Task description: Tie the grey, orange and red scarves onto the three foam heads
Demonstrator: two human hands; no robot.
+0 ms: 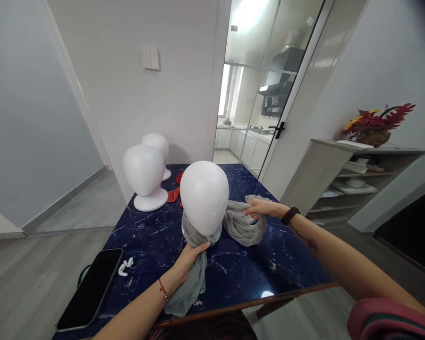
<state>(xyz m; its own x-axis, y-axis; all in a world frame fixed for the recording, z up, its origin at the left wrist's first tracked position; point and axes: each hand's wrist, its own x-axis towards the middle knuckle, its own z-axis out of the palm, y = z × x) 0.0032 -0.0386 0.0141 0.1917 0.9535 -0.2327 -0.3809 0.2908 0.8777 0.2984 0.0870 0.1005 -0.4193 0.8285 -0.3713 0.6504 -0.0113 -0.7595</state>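
A white foam mannequin head [204, 196] stands upright on the blue marbled table [233, 269]. A thin grey scarf [244, 226] is wrapped around its neck. My left hand [191, 259] is closed on the scarf at the front of the neck, and one end hangs below it toward the table edge. On the right, my right hand [258, 208] grips the scarf's other length, which droops in a loose loop beside the head. The back of the neck is hidden from me.
Two more white mannequin heads [145, 172] stand at the back left, with red fabric [173, 194] near them. A black-screened phone [92, 288] and small white earbuds [125, 267] lie at the left edge. Behind is a glass door [258, 94]; a shelf unit [361, 174] stands right.
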